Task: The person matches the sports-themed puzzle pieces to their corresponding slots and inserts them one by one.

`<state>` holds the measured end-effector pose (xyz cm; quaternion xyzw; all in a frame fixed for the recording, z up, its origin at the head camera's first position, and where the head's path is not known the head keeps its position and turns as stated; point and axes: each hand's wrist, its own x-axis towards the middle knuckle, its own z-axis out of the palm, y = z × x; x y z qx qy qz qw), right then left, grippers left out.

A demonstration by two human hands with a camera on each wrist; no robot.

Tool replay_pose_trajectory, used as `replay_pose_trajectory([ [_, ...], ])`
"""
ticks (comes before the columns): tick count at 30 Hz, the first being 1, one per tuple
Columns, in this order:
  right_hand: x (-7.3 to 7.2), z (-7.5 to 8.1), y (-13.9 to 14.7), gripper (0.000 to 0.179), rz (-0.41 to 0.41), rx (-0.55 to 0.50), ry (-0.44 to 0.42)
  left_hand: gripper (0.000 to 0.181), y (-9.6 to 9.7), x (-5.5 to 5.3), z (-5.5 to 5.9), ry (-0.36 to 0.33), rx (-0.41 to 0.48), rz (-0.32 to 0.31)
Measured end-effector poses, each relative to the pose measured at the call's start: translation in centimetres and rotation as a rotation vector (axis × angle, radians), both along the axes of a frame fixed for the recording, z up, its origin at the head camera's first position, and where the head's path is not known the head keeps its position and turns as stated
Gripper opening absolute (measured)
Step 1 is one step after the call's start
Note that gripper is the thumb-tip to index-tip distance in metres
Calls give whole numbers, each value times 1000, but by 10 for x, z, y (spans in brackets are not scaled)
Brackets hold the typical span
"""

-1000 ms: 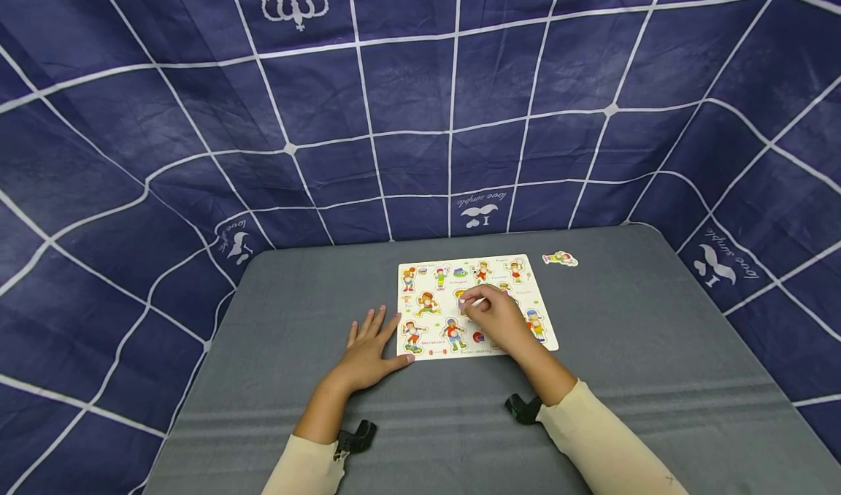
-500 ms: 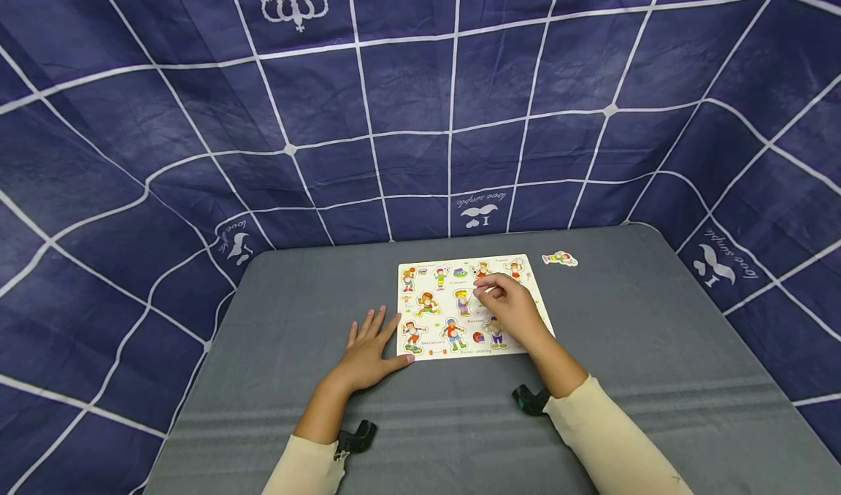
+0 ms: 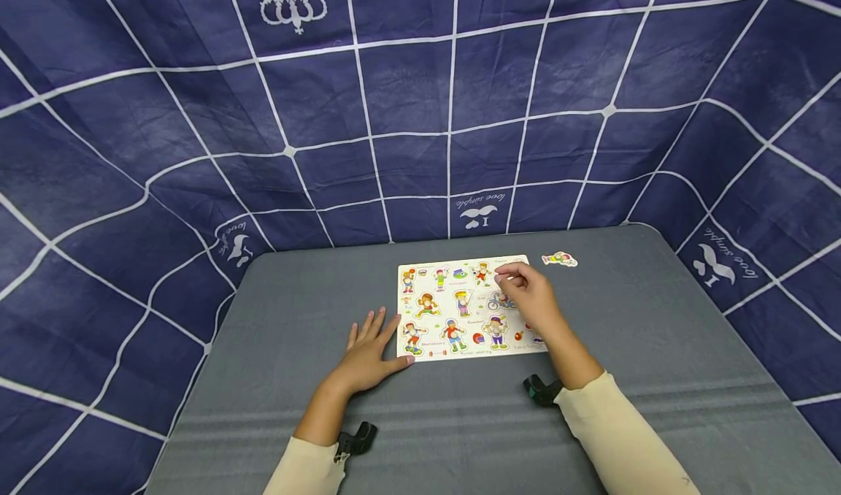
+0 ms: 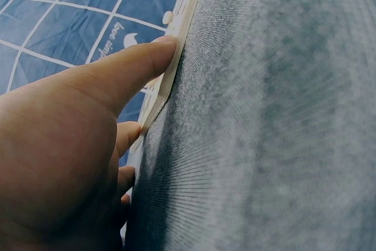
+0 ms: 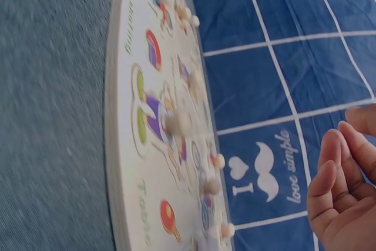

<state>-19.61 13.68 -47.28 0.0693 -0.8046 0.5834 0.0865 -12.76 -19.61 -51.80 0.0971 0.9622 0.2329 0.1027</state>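
A white wooden knob puzzle board [image 3: 444,296] with cartoon sports figures lies on the table. My left hand [image 3: 365,358] rests flat beside its near left corner, fingers spread, thumb touching the edge. The left wrist view shows that thumb [image 4: 132,66] along the board's side. My right hand [image 3: 534,301] is over the board's right part with loosely bent fingers. In the right wrist view, that hand [image 5: 346,195] holds nothing and is above the knobs [image 5: 177,123]. A golfer-like figure piece [image 3: 463,303] sits mid-board. The right hand hides several figures on the right.
One loose figure piece [image 3: 560,259] lies on the grey table [image 3: 296,305] past the board's far right corner. Blue curtains [image 3: 407,152] with white lines rise behind the table and at both sides. Black wrist mounts [image 3: 358,438] sit on both arms.
My right hand has let go of the figure piece in the middle of the board and moved right and away from me, uncovering that piece. The left hand has stayed still.
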Motion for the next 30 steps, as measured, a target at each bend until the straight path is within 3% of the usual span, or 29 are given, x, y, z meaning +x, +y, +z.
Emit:
replay_pose_trajectory([
  [20,-12,3,36,26,-164,27,-4,94,0,1,2,3,15,-4],
  [30,-18,0,54,30,-227,-150,-66,93,0,2,1,0,14,-2],
])
